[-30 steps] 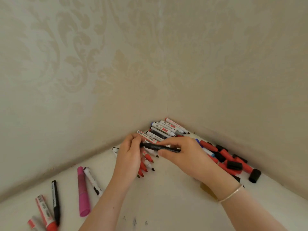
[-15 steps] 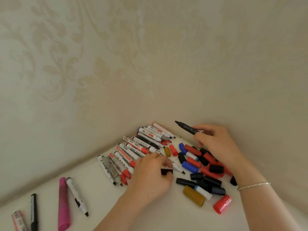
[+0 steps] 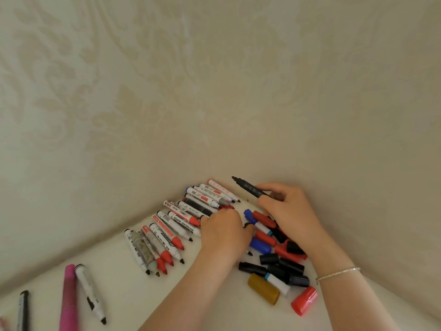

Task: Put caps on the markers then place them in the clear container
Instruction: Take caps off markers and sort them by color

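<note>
Now, starting at your far left, a thin black marker [image 3: 23,309] lies at the bottom edge of the white surface [image 3: 133,304], with a pink marker [image 3: 69,299] and a white marker [image 3: 91,293] with a black tip just to its right, all well apart from the main heap. Next comes the row of uncapped markers [image 3: 171,232], white and grey barrels with red or black tips, lying side by side and running back toward the corner of the patterned wall [image 3: 167,91]. Your left hand [image 3: 225,232] sits at the right end of that row, knuckles up, fingers curled down, and a small black cap [image 3: 246,226] shows at its fingertips, apparently pinched there. To the right of it lies the pile of loose caps [image 3: 274,256], red, blue, black and white ones touching and overlapping; a brown cap [image 3: 263,288] and a big red cap [image 3: 304,300] lie at its near edge. Your right hand [image 3: 290,211] hovers over the back of that pile and grips a black marker [image 3: 249,187] by its rear end, with the bare tip pointing up and left toward the wall. A thin bracelet [image 3: 337,273] circles your right wrist. The clear container does not appear in this view.
</note>
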A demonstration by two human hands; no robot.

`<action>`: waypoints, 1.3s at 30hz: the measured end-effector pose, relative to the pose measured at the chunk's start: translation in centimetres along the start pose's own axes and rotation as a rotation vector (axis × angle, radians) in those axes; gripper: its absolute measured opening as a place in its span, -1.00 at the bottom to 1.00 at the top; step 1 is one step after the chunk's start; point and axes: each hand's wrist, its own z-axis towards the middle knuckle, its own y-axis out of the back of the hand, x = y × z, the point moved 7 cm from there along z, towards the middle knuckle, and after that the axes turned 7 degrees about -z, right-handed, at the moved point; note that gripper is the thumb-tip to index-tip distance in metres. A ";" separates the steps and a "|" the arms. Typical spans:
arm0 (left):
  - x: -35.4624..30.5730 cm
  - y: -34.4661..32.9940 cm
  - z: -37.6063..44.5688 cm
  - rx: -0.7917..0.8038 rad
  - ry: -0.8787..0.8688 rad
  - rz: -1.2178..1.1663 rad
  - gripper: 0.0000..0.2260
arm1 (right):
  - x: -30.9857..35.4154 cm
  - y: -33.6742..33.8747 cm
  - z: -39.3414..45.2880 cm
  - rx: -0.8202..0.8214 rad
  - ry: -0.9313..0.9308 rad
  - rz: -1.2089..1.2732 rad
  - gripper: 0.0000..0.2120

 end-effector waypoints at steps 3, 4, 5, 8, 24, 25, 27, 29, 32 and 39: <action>-0.1 0.1 0.2 0.011 -0.006 0.004 -0.70 | -0.1 -0.2 0.1 0.014 0.006 -0.011 -0.70; -0.1 0.1 0.2 0.018 -0.010 -0.014 -0.72 | -0.2 -0.2 0.1 0.015 0.007 -0.018 -0.70; -0.2 0.3 0.1 0.023 -0.016 -0.050 -0.74 | -0.2 -0.2 0.1 0.015 0.008 -0.024 -0.70; 0.1 1.3 0.2 0.009 -0.018 -0.355 -0.82 | 0.0 0.1 0.0 -0.002 0.031 -0.005 -0.72; 3.2 6.5 0.8 0.074 -0.054 -1.375 -0.81 | 1.0 0.9 -0.6 -0.045 0.055 -0.043 -0.70; 3.2 6.5 0.9 0.071 -0.055 -1.372 -0.81 | 1.0 0.9 -0.6 -0.045 0.053 -0.053 -0.70; 3.3 6.4 1.0 0.071 -0.061 -1.360 -0.81 | 0.9 0.8 -0.6 -0.031 0.046 -0.061 -0.70; 3.3 6.3 1.0 0.102 -0.085 -1.353 -0.81 | 0.7 0.6 -0.6 -0.001 0.042 -0.065 -0.70; 3.1 6.4 0.8 0.157 -0.128 -1.328 -0.80 | 1.0 0.2 -0.7 0.036 0.082 -0.125 -0.70; 2.5 7.0 0.5 0.203 -0.190 -1.210 -0.83 | 1.7 -0.3 -0.6 -0.030 0.208 -0.140 -0.77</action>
